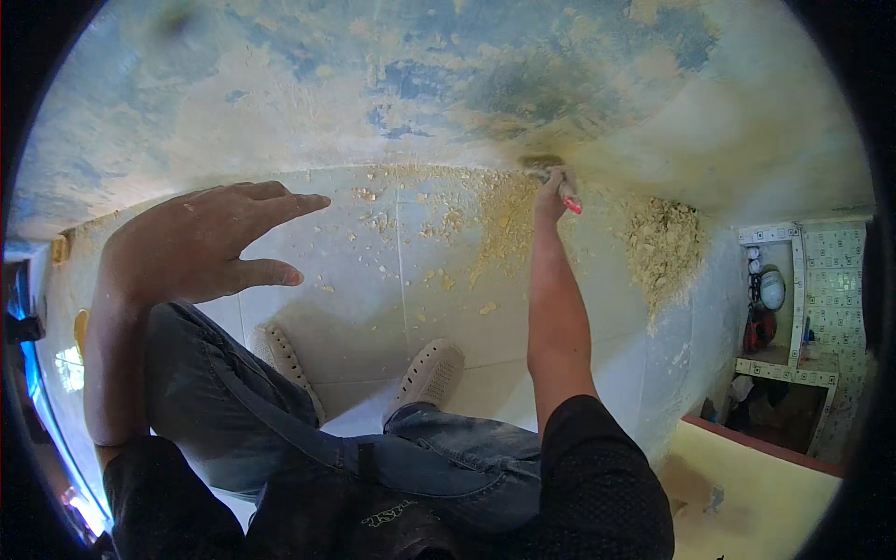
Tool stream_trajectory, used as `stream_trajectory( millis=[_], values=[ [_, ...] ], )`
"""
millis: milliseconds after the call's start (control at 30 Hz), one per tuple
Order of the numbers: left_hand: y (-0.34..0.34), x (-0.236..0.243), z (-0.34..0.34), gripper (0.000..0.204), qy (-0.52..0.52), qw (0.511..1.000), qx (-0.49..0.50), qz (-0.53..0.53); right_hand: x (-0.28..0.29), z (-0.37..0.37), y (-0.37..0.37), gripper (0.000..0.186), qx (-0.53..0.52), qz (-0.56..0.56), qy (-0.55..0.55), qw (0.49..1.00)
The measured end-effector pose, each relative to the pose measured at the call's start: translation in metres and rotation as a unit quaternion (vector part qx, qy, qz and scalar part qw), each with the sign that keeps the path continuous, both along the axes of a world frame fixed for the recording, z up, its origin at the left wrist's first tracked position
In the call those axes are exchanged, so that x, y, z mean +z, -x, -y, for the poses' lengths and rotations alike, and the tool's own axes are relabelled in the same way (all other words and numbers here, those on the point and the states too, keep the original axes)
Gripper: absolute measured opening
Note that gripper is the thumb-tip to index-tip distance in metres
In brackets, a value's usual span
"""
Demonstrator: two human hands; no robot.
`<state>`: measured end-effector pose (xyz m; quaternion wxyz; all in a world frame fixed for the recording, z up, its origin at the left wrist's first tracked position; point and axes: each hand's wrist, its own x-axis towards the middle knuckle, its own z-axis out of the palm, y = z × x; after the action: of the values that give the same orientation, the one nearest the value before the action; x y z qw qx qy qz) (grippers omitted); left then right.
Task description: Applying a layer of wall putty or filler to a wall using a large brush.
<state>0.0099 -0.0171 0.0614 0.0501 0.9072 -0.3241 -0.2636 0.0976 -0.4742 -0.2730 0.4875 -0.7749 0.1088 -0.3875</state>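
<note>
My left hand hovers at the left with its fingers spread and nothing in them. My right hand grips a scraper with a pale, red-tipped handle, its head at the foot of the mottled blue and cream wall, in a yellowish patch. Loose yellowish flakes are scattered on the pale tiled floor along the wall, with a larger heap to the right of my right hand. My feet, in beige clogs, stand on the tiles.
At the right is a patterned tiled recess with shelves holding several items. Below it is a cream panel with a reddish edge. At the far left are blue material and a bright opening.
</note>
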Motion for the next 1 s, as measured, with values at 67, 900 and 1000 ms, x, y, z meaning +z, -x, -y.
stream_trajectory(
  millis=[67,900,1000],
  values=[
    [0.0,0.0,0.004,0.069,0.028,0.999,-0.012,0.013,-0.041,0.028,0.009,0.014,-0.01,-0.023,-0.059,0.998],
    [-0.02,-0.018,-0.019,0.077,-0.007,1.0,-0.001,-0.02,0.302,-0.087,-0.05,0.018,-0.004,0.394,-0.172,0.903],
    [-0.015,-0.014,-0.022,0.078,-0.036,0.999,0.031,-0.025,0.265,-0.054,-0.075,0.019,0.031,0.405,-0.111,0.907]
  ],
)
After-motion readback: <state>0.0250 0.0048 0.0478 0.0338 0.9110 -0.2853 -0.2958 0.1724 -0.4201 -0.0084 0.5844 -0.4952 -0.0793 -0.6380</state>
